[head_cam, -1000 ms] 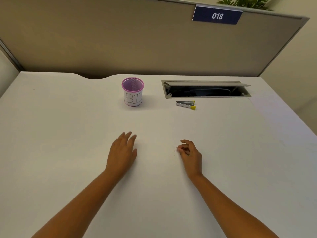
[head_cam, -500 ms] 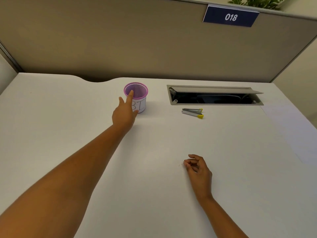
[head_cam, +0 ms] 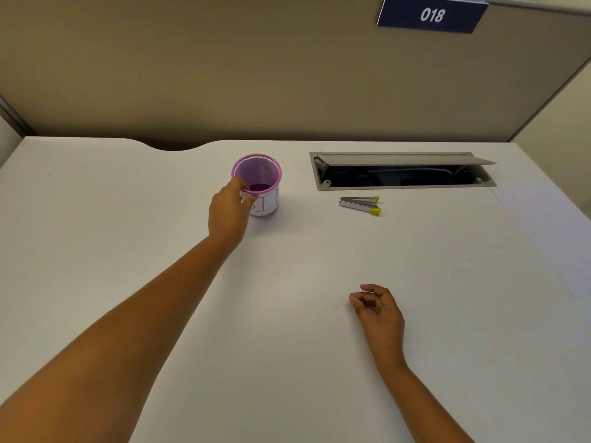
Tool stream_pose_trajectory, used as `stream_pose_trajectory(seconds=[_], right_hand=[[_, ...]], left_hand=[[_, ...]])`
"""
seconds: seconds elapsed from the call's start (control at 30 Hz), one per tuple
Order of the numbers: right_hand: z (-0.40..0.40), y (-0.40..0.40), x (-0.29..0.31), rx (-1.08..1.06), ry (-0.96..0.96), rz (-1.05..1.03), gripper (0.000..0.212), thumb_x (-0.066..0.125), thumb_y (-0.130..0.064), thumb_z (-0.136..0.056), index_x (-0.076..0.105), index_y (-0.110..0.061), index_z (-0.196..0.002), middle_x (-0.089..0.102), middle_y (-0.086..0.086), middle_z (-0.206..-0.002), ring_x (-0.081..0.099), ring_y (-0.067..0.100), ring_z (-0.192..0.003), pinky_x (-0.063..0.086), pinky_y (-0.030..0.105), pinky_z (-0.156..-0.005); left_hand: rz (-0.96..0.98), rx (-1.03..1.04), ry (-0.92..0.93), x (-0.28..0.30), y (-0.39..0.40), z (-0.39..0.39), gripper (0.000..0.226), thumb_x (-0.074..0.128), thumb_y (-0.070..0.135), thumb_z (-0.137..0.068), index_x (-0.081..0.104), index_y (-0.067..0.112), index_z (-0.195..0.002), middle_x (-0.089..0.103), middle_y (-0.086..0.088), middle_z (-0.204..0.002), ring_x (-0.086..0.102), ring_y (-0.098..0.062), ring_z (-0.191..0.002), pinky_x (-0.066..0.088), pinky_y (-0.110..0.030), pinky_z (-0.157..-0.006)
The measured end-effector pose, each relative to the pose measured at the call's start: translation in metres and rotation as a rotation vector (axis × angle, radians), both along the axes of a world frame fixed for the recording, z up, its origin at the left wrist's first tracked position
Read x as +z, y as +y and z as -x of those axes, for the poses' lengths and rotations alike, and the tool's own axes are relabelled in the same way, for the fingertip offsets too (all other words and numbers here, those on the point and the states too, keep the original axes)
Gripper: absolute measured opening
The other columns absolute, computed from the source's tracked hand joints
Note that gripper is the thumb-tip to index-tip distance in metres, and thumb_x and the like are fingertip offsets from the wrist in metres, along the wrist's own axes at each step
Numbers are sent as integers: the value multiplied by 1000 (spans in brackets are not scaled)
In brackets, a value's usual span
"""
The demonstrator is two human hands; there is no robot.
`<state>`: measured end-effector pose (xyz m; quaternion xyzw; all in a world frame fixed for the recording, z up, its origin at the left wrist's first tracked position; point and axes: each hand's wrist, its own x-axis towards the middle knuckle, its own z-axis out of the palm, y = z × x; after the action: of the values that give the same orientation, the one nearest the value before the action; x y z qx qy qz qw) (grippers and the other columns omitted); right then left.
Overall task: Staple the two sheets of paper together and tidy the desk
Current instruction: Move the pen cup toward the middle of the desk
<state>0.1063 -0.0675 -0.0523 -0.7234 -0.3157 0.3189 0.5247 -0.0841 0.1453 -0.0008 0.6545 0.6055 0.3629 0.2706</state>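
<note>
Desk [head_cam: 134,257]: white top, curved notch at the far edge, tan partition wall [head_cam: 224,75] behind.

Left hand [head_cam: 227,210]: stretched far forward on a long bare arm, gripping the near rim of the cup; thumb outside against the paper label, fingertips [head_cam: 240,183] hooked over the rim into the mesh.

Cup [head_cam: 262,183]: purple mesh pen holder, upright, far centre of the desk, white paper label wrapped round the lower wall with hand-drawn marks partly hidden by the hand. Inside looks bare down to the purple base.

Right hand [head_cam: 379,310]: resting on the desk near the front, well apart from the cup; fingers curled in, thumb and forefinger brought together at the tip. Cannot tell whether anything small is pinched between them; a faint speck on the desk just left of the fingertips, too small to identify.

Stapler [head_cam: 359,204]: small, silver metal with yellow ends, lying on its side, arms spread in a narrow V, just in front of the cable hatch and to the right of the cup, touched by neither hand.

Cable hatch [head_cam: 403,170]: grey recessed slot in the desk, lid propped open, dark cables inside.

Sheets of paper [head_cam: 550,231]: pale, flat at the right edge of the desk, barely distinct from the top; number of sheets cannot be told.

Sign [head_cam: 431,15]: dark blue plate reading 018, top of the partition.
</note>
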Motion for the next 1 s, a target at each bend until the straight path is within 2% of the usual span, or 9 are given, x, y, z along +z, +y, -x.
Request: stream_pose_trajectory(seconds=[0.13,0.23,0.3,0.4,0.57,0.67,0.73,0.9,1.0], right_hand=[[-2,7,8,-185,348,37,18,69,-10,-80,58,-22,-88,68,2,-92,64,12,-83,48,23,-79],[4,17,26,-217,607,-22,17,65,-3,-81,56,-15,-88,63,7,-93,62,13,-82,54,20,-72],[9,24,42,-169,702,-72,17,63,-1,-82,54,-13,-89,61,7,-92,62,12,-82,57,16,-67],[18,37,66,-51,734,-77,17,63,-3,-82,54,-14,-91,62,5,-93,62,12,-82,57,16,-71],[38,53,88,123,551,-5,22,68,-7,-80,54,-13,-96,65,6,-93,65,15,-82,56,22,-76],[46,64,92,200,239,108,31,71,-15,-78,56,-14,-105,65,2,-89,66,15,-79,57,26,-77],[49,70,91,225,56,142,35,71,-19,-78,57,-18,-110,65,-1,-89,66,14,-78,57,26,-76],[51,79,88,251,-99,106,41,68,-17,-81,56,-17,-120,71,7,-96,67,13,-72,51,16,-66],[51,81,89,280,-183,111,45,71,-22,-78,55,-18,-120,68,0,-85,64,15,-78,48,19,-74]], left_hand=[[-42,-61,-27,-7,-46,1,14,58,16,-86,57,15,-100,66,-7,-104,63,-22,-92,52,-31,-77],[-45,-101,3,-15,-86,3,16,60,20,-85,56,20,-101,67,-2,-101,63,-20,-90,53,-36,-75],[-28,-118,28,-20,-111,3,15,61,21,-85,55,21,-99,67,0,-100,62,-19,-89,50,-31,-72],[-10,-115,29,-23,-131,4,13,60,22,-85,54,23,-97,65,6,-97,61,-17,-89,43,-20,-66],[-19,-166,78,-14,-141,3,17,59,21,-86,55,21,-102,65,3,-106,61,-18,-92,45,-26,-70],[-42,-194,115,-7,-144,1,22,55,20,-88,55,21,-110,65,2,-114,60,-17,-96,39,-20,-71],[-24,-179,119,-8,-145,1,31,52,19,-90,51,24,-121,62,0,-122,59,-18,-104,40,-19,-76],[105,-149,127,-15,-154,1,59,45,16,-93,17,36,-142,37,1,-147,47,-22,-125,45,-31,-93],[142,-126,69,-20,-163,2,64,44,23,-94,5,34,-143,23,4,-153,40,-22,-132,42,-34,-99]])
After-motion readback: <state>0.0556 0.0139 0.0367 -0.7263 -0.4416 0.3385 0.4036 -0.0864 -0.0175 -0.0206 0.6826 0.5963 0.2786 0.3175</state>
